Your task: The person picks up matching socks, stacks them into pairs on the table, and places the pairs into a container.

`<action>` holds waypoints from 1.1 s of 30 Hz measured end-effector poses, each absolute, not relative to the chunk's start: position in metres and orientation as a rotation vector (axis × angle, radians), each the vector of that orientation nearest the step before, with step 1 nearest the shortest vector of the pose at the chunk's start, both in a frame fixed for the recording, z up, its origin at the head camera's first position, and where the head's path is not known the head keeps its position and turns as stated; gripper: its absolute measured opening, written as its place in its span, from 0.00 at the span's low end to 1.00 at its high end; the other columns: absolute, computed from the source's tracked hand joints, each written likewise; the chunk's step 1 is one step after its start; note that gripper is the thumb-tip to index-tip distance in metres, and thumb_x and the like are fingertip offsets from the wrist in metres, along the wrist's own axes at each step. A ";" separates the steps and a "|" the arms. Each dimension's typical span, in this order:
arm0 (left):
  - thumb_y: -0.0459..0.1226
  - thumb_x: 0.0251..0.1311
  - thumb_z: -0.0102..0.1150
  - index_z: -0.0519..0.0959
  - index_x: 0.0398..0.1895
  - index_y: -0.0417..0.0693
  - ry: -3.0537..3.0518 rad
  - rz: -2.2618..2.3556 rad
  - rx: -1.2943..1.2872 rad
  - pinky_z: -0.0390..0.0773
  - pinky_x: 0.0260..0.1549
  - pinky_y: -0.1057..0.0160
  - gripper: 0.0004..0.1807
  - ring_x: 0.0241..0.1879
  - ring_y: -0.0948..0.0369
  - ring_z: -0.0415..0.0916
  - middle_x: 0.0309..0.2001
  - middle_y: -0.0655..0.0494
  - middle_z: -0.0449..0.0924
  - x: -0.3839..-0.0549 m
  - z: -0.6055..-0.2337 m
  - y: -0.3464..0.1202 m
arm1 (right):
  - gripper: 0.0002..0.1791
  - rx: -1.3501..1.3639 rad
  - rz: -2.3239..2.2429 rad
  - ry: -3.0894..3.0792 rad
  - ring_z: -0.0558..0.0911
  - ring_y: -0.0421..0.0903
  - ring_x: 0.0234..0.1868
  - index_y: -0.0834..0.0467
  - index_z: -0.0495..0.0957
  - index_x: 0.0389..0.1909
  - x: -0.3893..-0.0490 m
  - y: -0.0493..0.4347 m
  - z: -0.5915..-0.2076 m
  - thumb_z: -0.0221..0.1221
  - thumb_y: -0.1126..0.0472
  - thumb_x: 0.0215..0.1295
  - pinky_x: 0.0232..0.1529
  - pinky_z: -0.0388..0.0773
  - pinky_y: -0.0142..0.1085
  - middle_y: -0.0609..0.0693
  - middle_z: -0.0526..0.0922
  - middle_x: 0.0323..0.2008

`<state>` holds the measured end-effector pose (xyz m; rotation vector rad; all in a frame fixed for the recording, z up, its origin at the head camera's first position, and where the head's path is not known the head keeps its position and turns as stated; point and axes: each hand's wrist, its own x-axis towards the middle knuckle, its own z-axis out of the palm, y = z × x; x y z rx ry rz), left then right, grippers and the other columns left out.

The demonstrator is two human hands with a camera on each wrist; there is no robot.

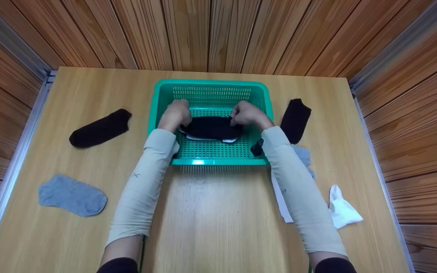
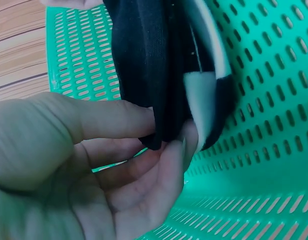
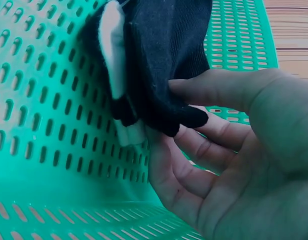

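Inside the green plastic basket [image 1: 218,162], a black sock [image 1: 212,127] stretches sideways between my two hands. My left hand [image 1: 176,113] pinches its left end, the thumb [image 2: 119,119] on one side and the fingers curled behind. At the other end, my right hand [image 1: 249,113] holds the sock between thumb [image 3: 214,90] and fingers. Directly under the black sock lies a layer of black-and-white fabric [image 2: 200,95], its pale edge showing along the near side. The fabric sits close over the basket's slotted floor.
Left of the basket lie another black sock [image 1: 100,129] and a grey sock [image 1: 73,195]. On the right are a black sock [image 1: 295,120] and a crumpled white sock [image 1: 343,207]. My right forearm partly covers grey fabric [image 1: 302,154] and white fabric [image 1: 280,197]. Wood-panelled walls enclose the table.
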<state>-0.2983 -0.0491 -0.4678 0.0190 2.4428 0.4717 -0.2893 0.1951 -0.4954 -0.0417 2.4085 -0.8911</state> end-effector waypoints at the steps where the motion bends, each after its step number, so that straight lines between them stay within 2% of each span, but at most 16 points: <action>1: 0.25 0.68 0.53 0.75 0.56 0.37 2.452 0.460 0.017 0.76 0.25 0.65 0.15 0.34 0.56 0.74 0.49 0.43 0.74 -0.298 -0.470 -0.048 | 0.08 -0.040 -0.888 2.411 0.70 0.42 0.26 0.53 0.78 0.30 -0.289 0.195 -0.496 0.64 0.65 0.69 0.34 0.71 0.39 0.44 0.75 0.29; 8: 0.26 0.69 0.53 0.71 0.64 0.37 2.482 0.449 0.018 0.74 0.30 0.63 0.21 0.40 0.53 0.71 0.51 0.43 0.72 -0.296 -0.469 -0.047 | 0.13 -0.026 -0.904 2.415 0.69 0.41 0.26 0.52 0.74 0.26 -0.289 0.196 -0.493 0.66 0.64 0.69 0.32 0.68 0.37 0.43 0.72 0.26; 13: 0.27 0.70 0.52 0.72 0.62 0.38 2.491 0.478 0.024 0.73 0.29 0.62 0.18 0.38 0.54 0.71 0.48 0.44 0.72 -0.293 -0.465 -0.050 | 0.12 -0.047 -0.906 2.422 0.69 0.43 0.28 0.53 0.74 0.27 -0.288 0.198 -0.491 0.65 0.64 0.70 0.32 0.67 0.36 0.45 0.74 0.29; 18: 0.27 0.71 0.51 0.73 0.60 0.38 2.519 0.518 0.024 0.71 0.30 0.61 0.16 0.38 0.53 0.71 0.47 0.44 0.72 -0.290 -0.455 -0.053 | 0.05 -0.055 -0.920 2.456 0.74 0.44 0.36 0.57 0.80 0.38 -0.285 0.201 -0.484 0.66 0.62 0.69 0.37 0.72 0.36 0.48 0.80 0.40; 21: 0.27 0.72 0.50 0.74 0.58 0.38 2.572 0.536 0.029 0.70 0.28 0.62 0.14 0.36 0.53 0.71 0.44 0.45 0.72 -0.288 -0.445 -0.054 | 0.09 -0.079 -0.970 2.492 0.76 0.45 0.40 0.60 0.81 0.46 -0.282 0.204 -0.475 0.67 0.61 0.69 0.40 0.73 0.37 0.52 0.82 0.46; 24: 0.26 0.72 0.49 0.76 0.52 0.39 2.621 0.543 0.055 0.69 0.25 0.63 0.10 0.32 0.54 0.70 0.38 0.48 0.71 -0.285 -0.435 -0.055 | 0.12 -0.116 -1.033 2.519 0.77 0.46 0.42 0.64 0.81 0.50 -0.278 0.207 -0.465 0.65 0.63 0.69 0.43 0.73 0.37 0.53 0.82 0.47; 28: 0.25 0.71 0.49 0.73 0.40 0.43 2.677 0.562 0.104 0.66 0.24 0.63 0.05 0.29 0.56 0.65 0.32 0.52 0.65 -0.280 -0.422 -0.060 | 0.12 -0.181 -1.116 2.548 0.80 0.44 0.43 0.67 0.80 0.51 -0.271 0.213 -0.451 0.62 0.65 0.71 0.44 0.75 0.34 0.53 0.83 0.44; 33: 0.25 0.69 0.48 0.63 0.25 0.50 2.733 0.705 0.149 0.61 0.20 0.64 0.15 0.22 0.60 0.58 0.24 0.57 0.58 -0.269 -0.408 -0.072 | 0.10 -0.236 -1.155 2.640 0.80 0.45 0.40 0.63 0.81 0.49 -0.259 0.221 -0.436 0.63 0.62 0.72 0.40 0.75 0.35 0.52 0.84 0.44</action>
